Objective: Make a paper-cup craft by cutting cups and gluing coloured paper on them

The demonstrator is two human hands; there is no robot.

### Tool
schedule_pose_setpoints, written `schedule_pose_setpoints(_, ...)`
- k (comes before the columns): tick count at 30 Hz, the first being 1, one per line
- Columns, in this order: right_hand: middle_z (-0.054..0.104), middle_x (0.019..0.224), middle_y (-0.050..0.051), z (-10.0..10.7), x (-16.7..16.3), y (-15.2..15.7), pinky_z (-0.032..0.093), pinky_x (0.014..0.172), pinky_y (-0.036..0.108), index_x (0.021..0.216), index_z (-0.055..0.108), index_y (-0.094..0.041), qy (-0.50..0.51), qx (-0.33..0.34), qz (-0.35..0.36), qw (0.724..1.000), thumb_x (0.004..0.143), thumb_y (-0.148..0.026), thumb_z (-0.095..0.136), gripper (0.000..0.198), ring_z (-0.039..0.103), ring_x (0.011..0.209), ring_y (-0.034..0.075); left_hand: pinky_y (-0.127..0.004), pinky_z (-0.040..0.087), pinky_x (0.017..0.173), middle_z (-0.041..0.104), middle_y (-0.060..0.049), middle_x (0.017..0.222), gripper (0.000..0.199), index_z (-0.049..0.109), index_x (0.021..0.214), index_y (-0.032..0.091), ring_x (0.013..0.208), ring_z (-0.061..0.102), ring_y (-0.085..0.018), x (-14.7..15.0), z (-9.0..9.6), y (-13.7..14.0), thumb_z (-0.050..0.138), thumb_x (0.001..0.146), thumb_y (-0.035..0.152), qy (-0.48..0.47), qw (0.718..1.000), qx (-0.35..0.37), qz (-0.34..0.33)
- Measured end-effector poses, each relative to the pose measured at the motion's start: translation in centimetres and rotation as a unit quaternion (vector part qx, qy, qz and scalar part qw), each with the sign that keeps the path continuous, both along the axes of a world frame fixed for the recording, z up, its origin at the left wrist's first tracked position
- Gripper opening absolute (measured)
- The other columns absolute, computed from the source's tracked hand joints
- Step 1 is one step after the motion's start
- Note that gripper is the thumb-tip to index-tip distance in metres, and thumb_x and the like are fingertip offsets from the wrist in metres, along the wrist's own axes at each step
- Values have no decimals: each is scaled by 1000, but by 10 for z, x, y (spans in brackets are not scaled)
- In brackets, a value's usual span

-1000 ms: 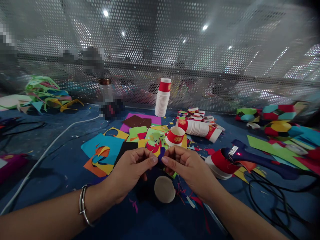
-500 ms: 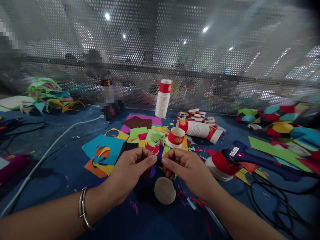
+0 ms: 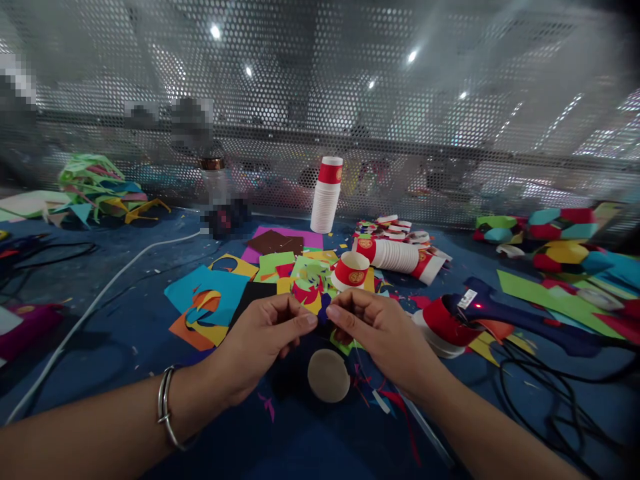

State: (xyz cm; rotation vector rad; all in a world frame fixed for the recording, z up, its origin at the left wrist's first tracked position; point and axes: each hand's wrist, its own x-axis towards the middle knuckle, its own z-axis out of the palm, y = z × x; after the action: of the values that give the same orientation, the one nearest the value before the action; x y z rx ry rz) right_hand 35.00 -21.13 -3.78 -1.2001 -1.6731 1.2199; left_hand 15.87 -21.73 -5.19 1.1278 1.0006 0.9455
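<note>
Between my fingertips is a small dark blue piece of paper. My left hand pinches its left side with thumb and forefinger. From the other side, the thumb and fingers of my right hand close on it too; part of the piece is hidden by the fingers. Just below the hands lies a round grey-beige disc. Beyond them, a red and white paper cup stands by green and yellow paper scraps.
Right of my hands, a dark blue glue gun rests on red and white cups, its cable coiled below. A tall cup stack stands at the back; another stack lies sideways. Blue paper lies left. A white cord crosses the table.
The blue strip, which stuck out above and below my fingers, now shows as a small compact bit between them. My hands have barely shifted.
</note>
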Motion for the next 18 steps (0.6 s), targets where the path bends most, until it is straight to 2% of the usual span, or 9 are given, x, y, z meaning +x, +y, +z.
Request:
schedule_pose_setpoints(4,57,69,-3,-4,1,0,45,60,26,81,60,-21,8,-4,16,1000,88,-35,67,17,53,63,12,-22,29,49,51,4,60,24,59,71,18,53,41,-7,1,1,-1,76,78,34,6,1000,-7,-14)
schedule_pose_setpoints(9,56,70,-3,-6,3,1,46,62,27,81,60,-21,15,1,25,1000,88,-32,66,14,55,64,13,-21,41,57,59,2,64,22,62,71,17,59,53,-8,2,-1,-2,77,79,31,-10,999,-14,-27)
schedule_pose_setpoints(18,53,70,-3,-3,4,-2,45,59,26,77,58,-21,15,5,26,1000,89,-35,64,19,51,62,11,-22,49,62,60,1,70,20,65,72,15,66,62,-11,2,-5,-1,76,80,30,-61,997,-37,-31)
